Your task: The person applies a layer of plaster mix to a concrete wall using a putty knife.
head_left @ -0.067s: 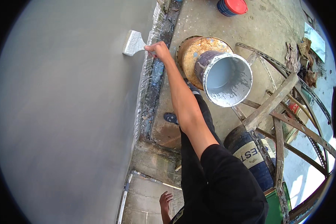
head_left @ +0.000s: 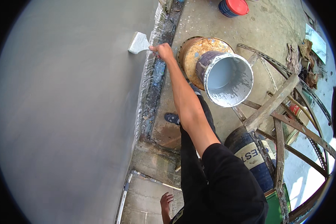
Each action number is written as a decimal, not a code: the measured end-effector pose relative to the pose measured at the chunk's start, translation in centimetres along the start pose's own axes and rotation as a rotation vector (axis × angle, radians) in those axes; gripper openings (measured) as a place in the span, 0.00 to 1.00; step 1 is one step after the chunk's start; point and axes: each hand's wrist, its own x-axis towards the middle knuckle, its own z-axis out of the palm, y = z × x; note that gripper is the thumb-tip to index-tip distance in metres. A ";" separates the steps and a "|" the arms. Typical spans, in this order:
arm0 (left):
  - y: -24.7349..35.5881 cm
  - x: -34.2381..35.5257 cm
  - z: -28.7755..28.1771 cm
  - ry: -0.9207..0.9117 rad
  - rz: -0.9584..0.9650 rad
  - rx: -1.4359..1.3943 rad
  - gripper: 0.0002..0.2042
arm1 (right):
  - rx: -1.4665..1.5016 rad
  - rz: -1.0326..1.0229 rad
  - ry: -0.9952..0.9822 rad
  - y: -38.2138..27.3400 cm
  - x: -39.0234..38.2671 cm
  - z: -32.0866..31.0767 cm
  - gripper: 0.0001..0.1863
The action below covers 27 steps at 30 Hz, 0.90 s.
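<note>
My right hand (head_left: 162, 50) grips the handle of a wide flat paintbrush (head_left: 139, 42), coated in pale grey paint. The bristle end lies at the big smooth grey surface (head_left: 71, 112), close to its paint-crusted edge (head_left: 139, 115); whether the bristles touch is hard to tell. My left hand (head_left: 166, 202) hangs low near my body with fingers loosely apart, holding nothing. Right of my forearm stands a paint-smeared bucket (head_left: 205, 67) with grey paint inside, on a round rusty-topped drum (head_left: 192, 71).
A small blue tub with a red lid (head_left: 238, 6) sits at the far end. Rusty perforated metal bars and a wooden beam (head_left: 272, 100) cross the right side above a dark blue drum (head_left: 252, 156). A long pole (head_left: 147, 176) lies by the lower edge.
My right hand and the paintbrush have shifted slightly right, toward the crusted edge. The left hand hangs as before.
</note>
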 end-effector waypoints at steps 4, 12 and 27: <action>-2.0 -0.1 -0.4 -0.016 0.023 -0.003 0.20 | -0.777 0.110 0.225 1.8 -2.8 0.6 0.26; -4.2 2.3 -1.1 -0.063 0.163 -0.152 0.18 | -0.414 0.184 0.275 5.6 -19.1 2.4 0.30; -5.8 10.0 -6.0 -0.088 0.535 -0.281 0.17 | -0.043 -0.273 0.162 -3.7 -43.6 -14.9 0.13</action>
